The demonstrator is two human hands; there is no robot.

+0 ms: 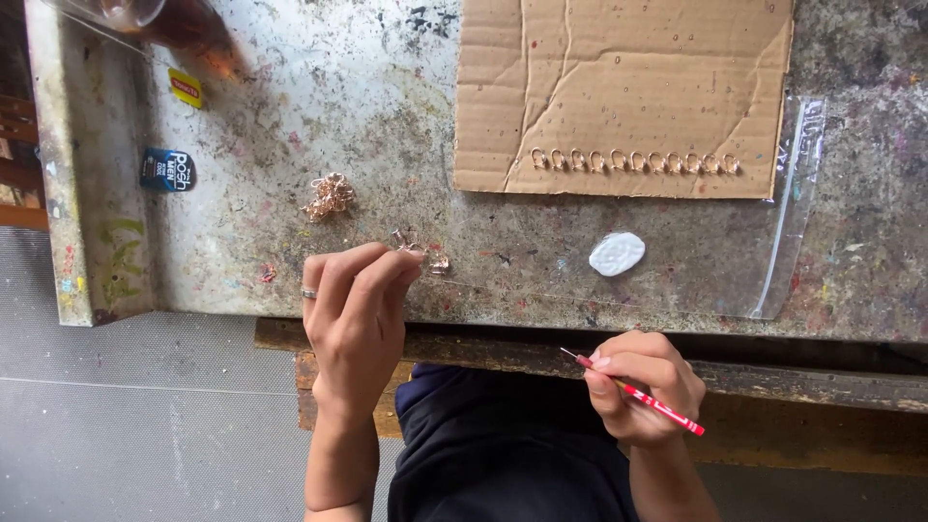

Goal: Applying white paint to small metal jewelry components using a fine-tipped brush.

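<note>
My left hand (356, 314), with a ring on one finger, rests at the near edge of a stained worktable (387, 116), fingertips pinching a small rose-gold metal piece (410, 244). Another such piece (440, 263) lies just beside it. A little pile of the same pieces (330, 196) sits further left. My right hand (643, 385) hovers below the table edge, gripping a thin red and white tool (638, 394) like a pen. A row of several metal rings (633, 161) is stuck along the lower edge of a cardboard sheet (619, 77).
A white blob of putty (617, 253) lies on a clear plastic bag (788, 232) right of centre. A blue sticker (168, 170) and a yellow sticker (186, 87) mark the table's left part. A glass (135, 14) stands at the top left corner. Dark cloth covers my lap (503, 445).
</note>
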